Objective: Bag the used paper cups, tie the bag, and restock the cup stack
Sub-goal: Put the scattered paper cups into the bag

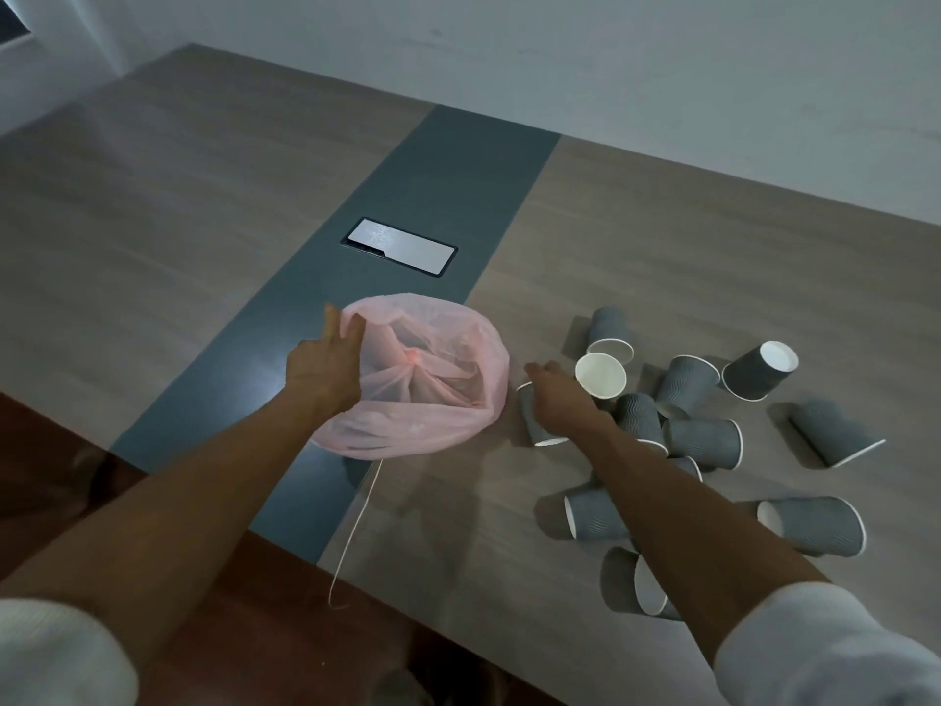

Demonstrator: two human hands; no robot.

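The left hand (326, 372) pinches the rim of the pink bag (438, 400) and should keep the mouth wide, while the right hand (557, 394) grips a grey cup (534, 422) and drops it straight in.

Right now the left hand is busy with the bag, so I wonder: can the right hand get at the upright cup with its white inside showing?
Probably yes. The right hand is already beside that cup, and nothing lies between them. The left hand holds the bag rim, clear of the way.

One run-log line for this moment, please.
left hand holds pink plastic bag rim open | right hand grips grey paper cup | bag untied
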